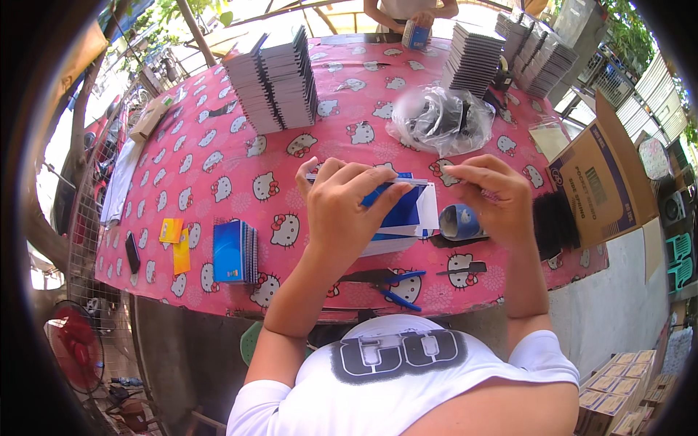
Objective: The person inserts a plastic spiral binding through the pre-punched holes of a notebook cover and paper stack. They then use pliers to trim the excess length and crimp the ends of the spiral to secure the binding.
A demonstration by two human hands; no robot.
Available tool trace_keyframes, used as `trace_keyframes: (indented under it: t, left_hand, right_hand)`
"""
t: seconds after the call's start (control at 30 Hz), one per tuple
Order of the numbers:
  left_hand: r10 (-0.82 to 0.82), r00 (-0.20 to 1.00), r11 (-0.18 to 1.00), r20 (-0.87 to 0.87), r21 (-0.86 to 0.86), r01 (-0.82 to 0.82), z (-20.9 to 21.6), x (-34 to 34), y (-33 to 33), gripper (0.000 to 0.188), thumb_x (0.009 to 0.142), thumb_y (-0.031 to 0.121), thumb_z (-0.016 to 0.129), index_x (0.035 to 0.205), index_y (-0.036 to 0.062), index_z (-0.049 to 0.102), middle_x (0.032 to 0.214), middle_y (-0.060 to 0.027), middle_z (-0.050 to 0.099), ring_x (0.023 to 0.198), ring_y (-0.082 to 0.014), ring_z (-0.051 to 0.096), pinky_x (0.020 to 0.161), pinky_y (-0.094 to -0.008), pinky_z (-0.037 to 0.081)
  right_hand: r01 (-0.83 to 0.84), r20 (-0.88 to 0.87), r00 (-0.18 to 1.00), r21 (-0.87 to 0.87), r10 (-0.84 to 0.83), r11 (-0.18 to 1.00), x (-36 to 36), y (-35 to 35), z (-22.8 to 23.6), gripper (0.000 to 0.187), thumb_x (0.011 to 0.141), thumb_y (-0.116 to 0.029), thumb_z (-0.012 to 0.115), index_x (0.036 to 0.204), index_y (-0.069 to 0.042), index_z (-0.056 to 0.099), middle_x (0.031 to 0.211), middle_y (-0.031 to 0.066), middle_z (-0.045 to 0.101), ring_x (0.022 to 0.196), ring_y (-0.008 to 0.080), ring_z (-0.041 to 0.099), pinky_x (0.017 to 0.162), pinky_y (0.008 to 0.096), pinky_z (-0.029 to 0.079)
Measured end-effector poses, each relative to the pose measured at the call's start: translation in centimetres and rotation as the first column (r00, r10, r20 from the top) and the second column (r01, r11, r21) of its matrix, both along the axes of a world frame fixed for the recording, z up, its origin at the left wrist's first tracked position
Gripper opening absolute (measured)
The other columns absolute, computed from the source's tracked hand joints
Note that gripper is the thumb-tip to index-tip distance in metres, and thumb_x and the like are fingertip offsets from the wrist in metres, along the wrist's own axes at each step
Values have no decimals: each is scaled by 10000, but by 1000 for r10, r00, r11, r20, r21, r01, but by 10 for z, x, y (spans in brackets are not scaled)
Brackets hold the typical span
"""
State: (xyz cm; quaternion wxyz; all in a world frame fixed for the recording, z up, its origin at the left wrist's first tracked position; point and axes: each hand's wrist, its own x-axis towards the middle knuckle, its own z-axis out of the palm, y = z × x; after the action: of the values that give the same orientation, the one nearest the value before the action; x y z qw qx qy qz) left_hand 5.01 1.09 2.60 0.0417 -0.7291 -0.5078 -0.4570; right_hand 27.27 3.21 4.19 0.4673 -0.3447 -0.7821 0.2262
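Observation:
Near the middle of the table's front, my left hand (345,200) is closed on a small notebook (408,208) with a blue cover and white pages, held up and tilted. Below it sits a stack of loose pocket-size pages (387,246), partly hidden by my hand and wrist. To the right of the notebook, my right hand (496,195) is raised with thumb and fingertips pinched together; whatever is between them is too small to make out. Just under that hand lies a blue and white roll (459,221). Blue-handled pliers (402,289) rest at the front edge.
A dark flat tool (463,272) lies at right front. Left are spiral notebooks (234,251), yellow cards (180,247) and a phone (132,253). Beyond are tall notebook stacks (270,83), a plastic bag (440,123), black coils (555,225), a cardboard box (600,178) and another person (411,11).

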Motion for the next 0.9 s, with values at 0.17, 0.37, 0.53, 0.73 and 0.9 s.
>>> trace_keyframes:
  t: [0.17,0.37,0.53,0.73,0.9]
  left_hand:
    - [-29,999,999,46,45,27,-3,0,3,192,722,256,803,810,97,743,775,-4,695,744,-168,574,824,-335,390]
    - [-43,994,998,98,54,38,-8,0,4,196,697,228,821,818,94,746,763,-9,690,729,-166,559,771,-312,409]
    - [-40,997,996,62,76,36,-6,-1,3,197,691,216,825,832,99,751,768,-11,691,719,-167,551,754,-311,412]
    - [-15,995,998,98,61,9,-9,1,6,196,703,235,818,842,112,755,780,-3,696,718,-159,549,792,-315,388]
    - [-21,996,997,88,72,15,-9,2,3,176,744,296,774,866,171,755,763,34,669,730,-156,547,879,-381,325]
  right_hand:
    - [66,58,996,60,-69,996,-6,13,-6,245,733,27,742,969,-39,720,871,54,645,746,131,609,649,276,494]
    - [-130,81,986,-199,149,971,-6,18,6,207,764,57,694,953,-25,715,841,62,633,733,138,599,646,283,488]
    - [-136,124,982,-67,143,989,-11,20,10,175,820,65,630,962,-6,704,810,70,628,727,140,607,651,269,490]
    - [-158,66,976,-431,205,889,-8,28,14,142,842,12,635,971,-10,690,807,72,624,731,148,613,644,273,485]
    - [-114,236,965,-18,115,993,-18,10,15,214,859,-87,669,1064,-29,642,785,73,623,721,163,611,620,287,461]
